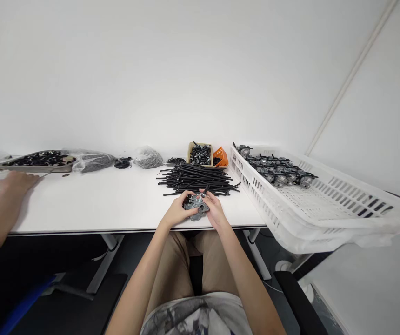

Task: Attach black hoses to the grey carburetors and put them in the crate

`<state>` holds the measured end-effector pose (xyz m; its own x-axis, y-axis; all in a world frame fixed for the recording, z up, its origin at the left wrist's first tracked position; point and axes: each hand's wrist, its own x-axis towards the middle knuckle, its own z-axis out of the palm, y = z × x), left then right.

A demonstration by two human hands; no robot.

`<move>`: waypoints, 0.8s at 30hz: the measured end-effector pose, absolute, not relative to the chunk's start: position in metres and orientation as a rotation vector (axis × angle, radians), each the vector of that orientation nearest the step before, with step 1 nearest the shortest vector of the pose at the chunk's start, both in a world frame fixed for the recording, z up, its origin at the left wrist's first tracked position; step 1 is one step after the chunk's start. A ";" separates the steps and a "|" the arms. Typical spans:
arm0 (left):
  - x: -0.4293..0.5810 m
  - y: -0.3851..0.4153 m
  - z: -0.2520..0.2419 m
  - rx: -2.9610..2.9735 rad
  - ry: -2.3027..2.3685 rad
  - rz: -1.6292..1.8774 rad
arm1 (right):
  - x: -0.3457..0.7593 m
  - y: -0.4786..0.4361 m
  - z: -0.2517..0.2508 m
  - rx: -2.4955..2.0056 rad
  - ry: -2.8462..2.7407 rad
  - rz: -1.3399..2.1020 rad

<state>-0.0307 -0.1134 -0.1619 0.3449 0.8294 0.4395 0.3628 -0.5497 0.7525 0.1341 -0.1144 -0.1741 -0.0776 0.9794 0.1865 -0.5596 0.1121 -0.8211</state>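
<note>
Both my hands meet at the front edge of the white table (109, 200). My left hand (176, 211) and my right hand (216, 210) are closed round a small grey metal part (196, 206), from which a short black tube sticks up. Just behind them lies a pile of black tubes (196, 179). What my fingertips do on the part is hidden.
A white slotted basket (311, 204) at the right holds several grey parts with black tubes (276, 170). At the back stand a beige box of black pieces (200, 154), an orange scoop (221, 157), plastic bags (147, 158) and a tray (36, 161). Another person's hand (16, 181) rests at the left.
</note>
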 end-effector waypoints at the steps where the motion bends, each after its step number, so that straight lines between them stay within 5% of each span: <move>1: -0.031 -0.113 -0.162 2.071 1.034 1.141 | 0.134 -0.114 -0.174 -0.599 -0.922 1.412; 24: -0.031 -0.115 -0.160 2.062 1.066 1.137 | 0.135 -0.121 -0.169 -0.587 -0.868 1.434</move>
